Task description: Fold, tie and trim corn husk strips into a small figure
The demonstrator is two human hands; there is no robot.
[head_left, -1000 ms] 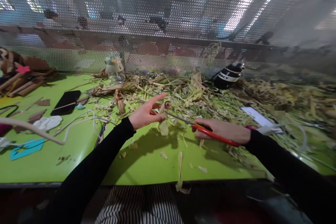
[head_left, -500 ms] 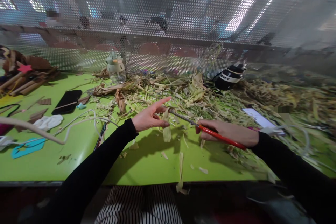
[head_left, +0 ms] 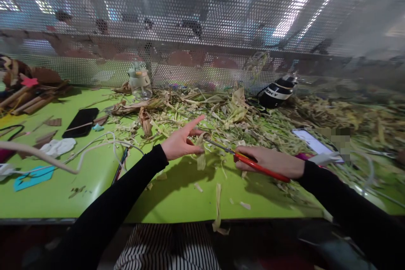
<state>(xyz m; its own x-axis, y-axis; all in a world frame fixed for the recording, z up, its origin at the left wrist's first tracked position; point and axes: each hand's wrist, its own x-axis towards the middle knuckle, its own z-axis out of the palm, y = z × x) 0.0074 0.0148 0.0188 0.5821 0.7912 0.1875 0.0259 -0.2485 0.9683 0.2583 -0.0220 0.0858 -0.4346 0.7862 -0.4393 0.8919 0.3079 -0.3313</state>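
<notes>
My left hand (head_left: 180, 141) pinches a pale strip of dried corn husk (head_left: 201, 161) between thumb and fingers, its index finger stretched out. The strip hangs down and curls at its top. In my right hand (head_left: 268, 160) is a pair of scissors (head_left: 253, 164) with long red handles. Their metal blades point left and reach the curled top of the strip; whether the blades are apart is too small to tell. Below, another thin husk strip (head_left: 218, 204) lies over the table's front edge.
Husk scraps (head_left: 202, 109) spread across the green table (head_left: 177, 202). A clear bottle (head_left: 140, 82) and a black bottle (head_left: 277, 93) stand at the back, before a perforated metal screen (head_left: 202, 29). A black phone (head_left: 81, 122), white cables (head_left: 79, 162) and a lit phone (head_left: 313, 141) lie on the sides.
My right hand and the scissors have shifted slightly left and down, toward the husk strip. The left hand has moved only a little, still holding the strip.
</notes>
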